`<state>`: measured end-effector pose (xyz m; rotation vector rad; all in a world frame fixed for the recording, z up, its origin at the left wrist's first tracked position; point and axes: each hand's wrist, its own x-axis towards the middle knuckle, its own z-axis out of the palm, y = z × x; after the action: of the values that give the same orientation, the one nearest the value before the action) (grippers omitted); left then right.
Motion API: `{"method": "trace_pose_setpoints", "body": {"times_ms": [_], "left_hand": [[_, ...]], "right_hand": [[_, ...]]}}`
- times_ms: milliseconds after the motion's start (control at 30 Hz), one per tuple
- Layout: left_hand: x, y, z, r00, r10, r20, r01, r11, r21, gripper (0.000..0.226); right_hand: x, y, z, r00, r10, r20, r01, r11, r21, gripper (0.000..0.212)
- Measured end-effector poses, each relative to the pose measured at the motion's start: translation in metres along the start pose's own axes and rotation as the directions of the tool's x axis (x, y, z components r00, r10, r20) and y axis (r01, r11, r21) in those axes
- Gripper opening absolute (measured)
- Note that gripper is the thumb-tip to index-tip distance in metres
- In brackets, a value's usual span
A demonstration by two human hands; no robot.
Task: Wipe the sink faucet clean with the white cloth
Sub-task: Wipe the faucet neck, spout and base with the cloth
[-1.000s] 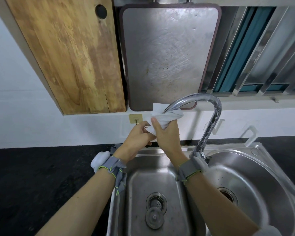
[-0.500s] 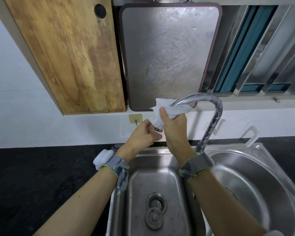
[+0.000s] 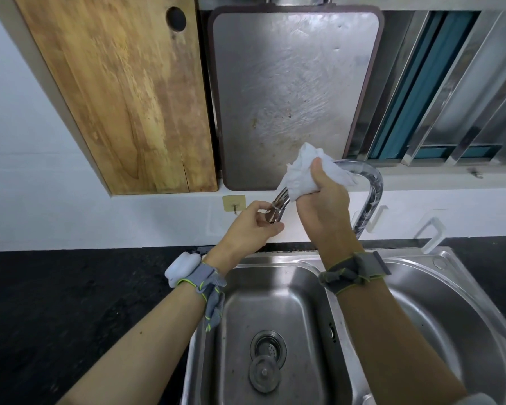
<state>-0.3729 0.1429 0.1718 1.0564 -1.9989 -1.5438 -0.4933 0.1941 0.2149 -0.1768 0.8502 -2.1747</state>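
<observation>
Your right hand (image 3: 322,206) is closed around the white cloth (image 3: 307,173), which is bunched over the top of the faucet (image 3: 373,194), on the left part of its arch. The cloth wraps the tube there, with loose folds sticking up above your thumb and a tail trailing to the right along the bend.

Your left hand (image 3: 251,226) is partly closed, with its fingertips pinching the spout end of the faucet just below and to the left of the cloth. The two hands are near each other but not touching.

The faucet rises from the back edge of the sink (image 3: 278,260), behind the divider between the two basins. Its long tube climbs steeply, curves over at the top, and comes back down to the left, so the outlet points down and left, above the back of the left basin (image 3: 278,314).

The left basin's drain (image 3: 268,346) has a round stopper (image 3: 264,374) lying just in front of it. The dark desk (image 3: 70,302) runs along the sink's left edge. On the wall behind, a wooden cutting board (image 3: 123,92) and a grey cutting board (image 3: 292,92) stand side by side.
</observation>
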Motion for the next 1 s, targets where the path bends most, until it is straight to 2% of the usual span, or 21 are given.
{"method": "trace_pose_setpoints", "body": {"times_ms": [133, 267, 367, 467, 567, 800, 900, 1000], "left_hand": [[0.0, -0.001, 0.002, 1.0, -0.011, -0.018, 0.011, 1.0, 0.017, 0.033], [0.002, 0.001, 0.008, 1.0, 0.003, -0.013, -0.002, 0.998, 0.069, 0.017], [0.003, 0.003, 0.01, 0.999, 0.045, 0.028, -0.049, 0.988, 0.147, 0.032], [0.003, 0.002, 0.01, 0.997, 0.064, 0.041, -0.07, 0.983, 0.168, 0.041], [0.006, -0.004, 0.009, 0.998, 0.054, 0.041, -0.06, 0.985, 0.16, 0.03], [0.013, -0.008, 0.013, 0.999, 0.026, 0.022, -0.028, 0.991, 0.134, 0.008], [0.016, -0.008, 0.016, 1.0, -0.002, 0.005, 0.001, 0.989, 0.145, 0.01], [0.018, -0.006, 0.017, 1.0, -0.03, 0.001, 0.03, 0.988, 0.154, 0.013]], "right_hand": [[-0.003, 0.013, -0.003, 0.987, -0.16, 0.025, 0.162, 0.971, -0.177, 0.019], [-0.007, 0.039, -0.015, 0.975, -0.223, 0.017, 0.202, 0.846, -0.493, 0.04], [-0.013, 0.058, -0.024, 0.97, -0.227, 0.088, 0.226, 0.706, -0.671, 0.048], [-0.012, 0.061, -0.026, 0.966, -0.228, 0.12, 0.244, 0.657, -0.713, 0.044], [-0.009, 0.058, -0.024, 0.967, -0.226, 0.114, 0.241, 0.678, -0.694, 0.044], [-0.008, 0.043, -0.018, 0.976, -0.205, 0.078, 0.214, 0.814, -0.54, 0.027], [-0.006, 0.023, -0.007, 0.987, -0.162, 0.021, 0.158, 0.92, -0.358, 0.012], [-0.003, -0.002, 0.002, 0.998, -0.059, -0.029, 0.055, 0.992, -0.118, 0.019]]}}
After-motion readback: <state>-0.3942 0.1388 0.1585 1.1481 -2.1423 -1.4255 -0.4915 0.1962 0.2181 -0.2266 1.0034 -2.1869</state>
